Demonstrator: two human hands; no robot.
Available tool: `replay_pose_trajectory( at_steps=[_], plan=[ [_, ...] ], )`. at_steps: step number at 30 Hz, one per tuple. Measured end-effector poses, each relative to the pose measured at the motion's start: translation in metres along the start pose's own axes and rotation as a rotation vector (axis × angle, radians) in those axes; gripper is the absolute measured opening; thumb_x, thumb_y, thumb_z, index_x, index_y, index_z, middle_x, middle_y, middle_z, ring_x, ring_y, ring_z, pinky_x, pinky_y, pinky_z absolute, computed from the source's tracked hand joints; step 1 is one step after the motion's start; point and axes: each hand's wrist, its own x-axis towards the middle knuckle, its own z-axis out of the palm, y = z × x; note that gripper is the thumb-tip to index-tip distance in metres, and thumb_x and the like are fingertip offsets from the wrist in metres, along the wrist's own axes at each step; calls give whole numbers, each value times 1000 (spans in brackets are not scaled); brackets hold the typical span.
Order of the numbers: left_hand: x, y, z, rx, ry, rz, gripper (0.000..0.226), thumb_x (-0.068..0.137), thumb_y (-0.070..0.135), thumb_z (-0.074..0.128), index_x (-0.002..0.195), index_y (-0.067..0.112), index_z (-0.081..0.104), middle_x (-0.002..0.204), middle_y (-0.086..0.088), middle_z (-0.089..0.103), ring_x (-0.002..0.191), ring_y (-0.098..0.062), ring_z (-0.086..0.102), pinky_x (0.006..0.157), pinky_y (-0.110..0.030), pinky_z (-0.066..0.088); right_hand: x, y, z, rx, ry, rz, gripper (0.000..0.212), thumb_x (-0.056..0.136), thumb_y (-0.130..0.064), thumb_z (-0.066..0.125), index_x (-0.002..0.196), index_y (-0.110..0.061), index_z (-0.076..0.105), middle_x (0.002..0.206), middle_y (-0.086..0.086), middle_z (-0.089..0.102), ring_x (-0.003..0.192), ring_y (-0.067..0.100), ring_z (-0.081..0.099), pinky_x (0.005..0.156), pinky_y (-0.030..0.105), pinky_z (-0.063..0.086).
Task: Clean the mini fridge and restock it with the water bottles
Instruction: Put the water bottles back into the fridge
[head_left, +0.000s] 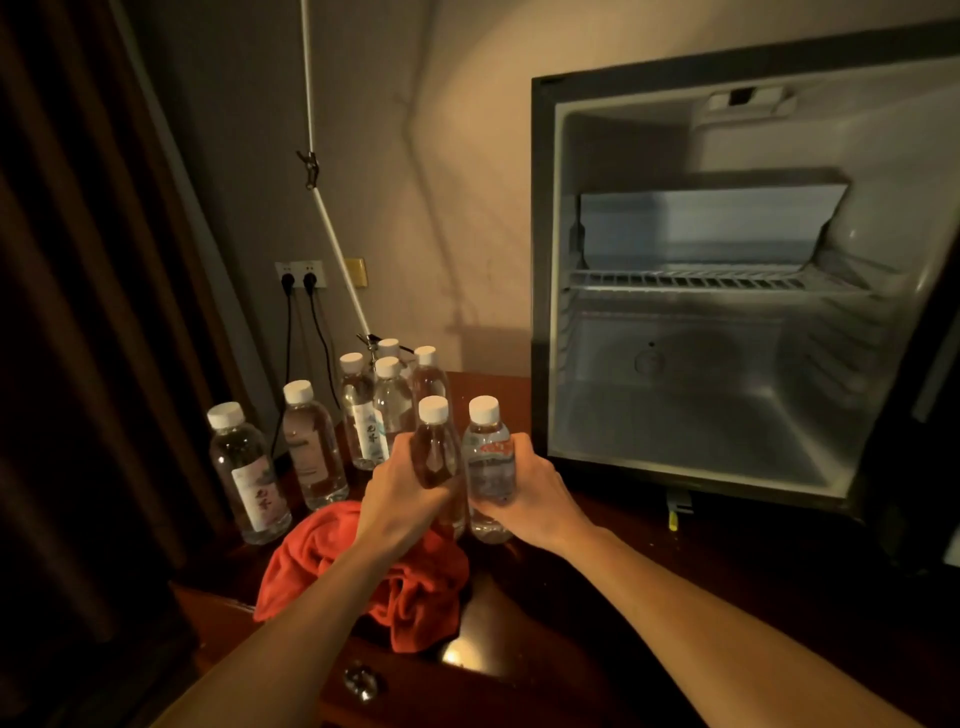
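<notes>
Dim room, dark wooden desk against a beige wall. Your left hand wraps its fingers round one bottle; your right hand grips a second bottle in the same way. Both bottles stand upright, side by side, just above a crumpled red cloth on the desk. Six more capped bottles stand grouped to the left, near the wall. To your right sits the fridge, door open, with a wire shelf across its middle. Two plugs occupy a wall socket behind the bottles.
</notes>
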Motion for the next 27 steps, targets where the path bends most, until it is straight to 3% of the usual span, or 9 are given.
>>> replay_pose_trajectory(
  at_steps=[2,6,10,15,21,23,27],
  plan=[
    [-3,4,1,10,-4,21,54,72,55,77,108,28,47,94,13,64,83,-4,63,69,-27,53,-4,1,-6,-13,-10,0,64,66,-49,81,112,-31,40,105,-12,62,99,7,61,85,33,54],
    [-9,25,11,37,8,51,49,72,45,76,110,29,49,93,12,65,84,-11,65,73,-39,55,-22,9,-40,-53,26,-5,62,67,-46,83,110,-34,40,103,-14,62,96,4,60,85,28,52],
    [-12,62,26,-11,61,68,54,74,38,76,120,22,51,96,6,67,89,-20,65,75,-38,53,-40,16,-84,-63,133,-5,60,66,-40,86,105,-29,42,94,-17,63,92,4,63,72,13,45],
    [-7,111,53,-108,43,125,54,79,34,77,123,17,51,101,3,65,89,-17,62,74,-33,49,-49,27,-134,-106,281,-28,56,67,-44,84,105,-27,45,94,-14,65,91,10,66,80,29,53],
    [19,151,99,-155,8,192,52,81,33,74,127,22,50,113,-1,66,100,-21,63,85,-42,53,-30,55,-170,-74,324,9,61,66,-40,87,109,-33,44,95,-18,61,86,2,62,73,10,44],
    [33,157,116,-176,7,198,54,81,33,74,129,25,50,115,1,65,102,-19,63,86,-41,54,-15,69,-173,-50,337,56,62,66,-37,87,110,-35,43,96,-19,63,90,3,62,78,17,47],
    [64,160,147,-199,-24,106,49,81,31,77,120,12,54,105,3,64,96,-17,63,79,-30,52,14,98,-178,-35,372,134,64,67,-43,85,118,-31,48,99,-16,60,95,9,62,83,25,50]
  ],
)
